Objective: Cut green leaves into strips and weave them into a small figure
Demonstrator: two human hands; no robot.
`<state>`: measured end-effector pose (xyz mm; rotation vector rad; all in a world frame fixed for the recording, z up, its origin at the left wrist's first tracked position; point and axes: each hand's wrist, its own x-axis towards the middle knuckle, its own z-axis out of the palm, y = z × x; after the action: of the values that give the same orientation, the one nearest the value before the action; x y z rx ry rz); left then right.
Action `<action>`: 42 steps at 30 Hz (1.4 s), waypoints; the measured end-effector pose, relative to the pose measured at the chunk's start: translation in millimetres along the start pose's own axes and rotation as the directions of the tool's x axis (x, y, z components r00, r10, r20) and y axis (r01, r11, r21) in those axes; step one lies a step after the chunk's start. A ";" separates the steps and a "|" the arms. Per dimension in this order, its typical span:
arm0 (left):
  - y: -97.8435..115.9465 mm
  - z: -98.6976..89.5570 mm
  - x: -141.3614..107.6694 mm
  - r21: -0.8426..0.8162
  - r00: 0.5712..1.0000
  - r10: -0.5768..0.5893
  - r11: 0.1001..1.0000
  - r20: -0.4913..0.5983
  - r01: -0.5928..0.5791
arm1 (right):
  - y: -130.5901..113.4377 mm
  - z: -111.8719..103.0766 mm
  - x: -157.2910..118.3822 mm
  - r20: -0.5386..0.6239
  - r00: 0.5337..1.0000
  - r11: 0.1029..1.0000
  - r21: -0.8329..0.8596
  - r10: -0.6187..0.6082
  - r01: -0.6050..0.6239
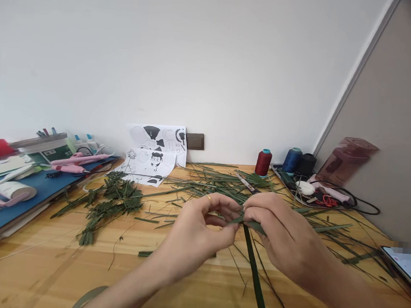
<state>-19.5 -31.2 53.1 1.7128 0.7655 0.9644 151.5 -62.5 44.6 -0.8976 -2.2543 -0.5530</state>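
Note:
My left hand [200, 225] and my right hand [281, 231] meet over the wooden table, both closed in a pinch on a green leaf strip [253, 267]. From between my fingers the strip hangs down toward the table's near edge. A small folded part of it shows at my fingertips; the rest is covered by my fingers. A ring sits on a finger of my left hand. Behind my hands lies a heap of loose green leaf strips [221, 180], with a craft knife or scissor blade [246, 183] on top. Woven leaf pieces [112, 199] lie to the left.
A printed drawing sheet [148, 161] leans on the wall. A red thread spool [263, 163] stands at the back, and a tray [288, 191] with spools and cords at right. A phone [405, 264] lies far right. Pink glue guns [75, 162] rest at left.

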 end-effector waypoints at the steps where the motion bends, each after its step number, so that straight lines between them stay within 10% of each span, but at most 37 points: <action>1: 0.0 -1.6 1.6 -0.085 0.996 -0.079 0.993 0.036 0.082 | 0.7 0.3 0.2 -0.012 1.000 1.000 -0.006 -0.011 0.011; 7: -3.6 -6.9 7.4 -0.302 0.940 -0.290 0.893 0.177 0.333 | 4.5 1.3 0.4 -0.059 0.993 0.995 -0.027 -0.101 0.100; 20: 1.1 -5.7 3.2 -0.167 0.939 -0.312 0.928 0.148 0.334 | 5.5 2.0 -4.2 -0.021 0.968 0.963 -0.113 -0.249 0.245; 42: -2.0 15.4 -3.7 -0.047 0.973 -0.230 0.972 0.013 0.230 | 1.9 2.1 4.9 0.123 0.992 1.000 -0.004 0.029 -0.028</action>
<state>-8.0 -40.6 47.3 1.5460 0.9065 0.8093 149.4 -57.8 46.8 -0.9877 -2.3471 -0.4999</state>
